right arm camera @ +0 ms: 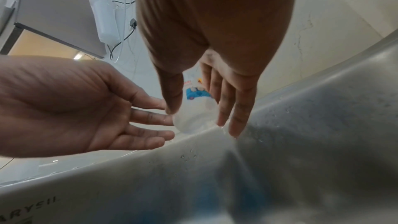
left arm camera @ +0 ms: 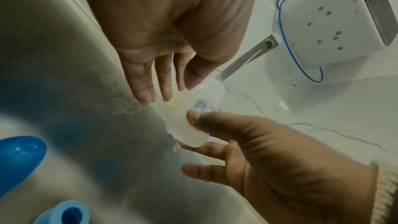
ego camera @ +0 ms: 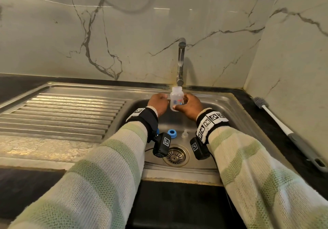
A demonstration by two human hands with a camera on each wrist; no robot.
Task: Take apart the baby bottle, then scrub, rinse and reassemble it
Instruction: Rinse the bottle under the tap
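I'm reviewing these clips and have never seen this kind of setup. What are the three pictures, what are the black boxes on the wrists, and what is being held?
No robot here: a person works bare-handed at a steel sink. The big picture comes from a head-worn camera; the other two come from the black cameras strapped under each wrist, looking along the fingers. The right hand holds the clear bottle upright between thumb and fingers under the tap. The left hand touches the bottle's side with straight fingers. On the sink floor lie a blue ring and a clear teat. A bottle brush lies on the dark counter on the right.
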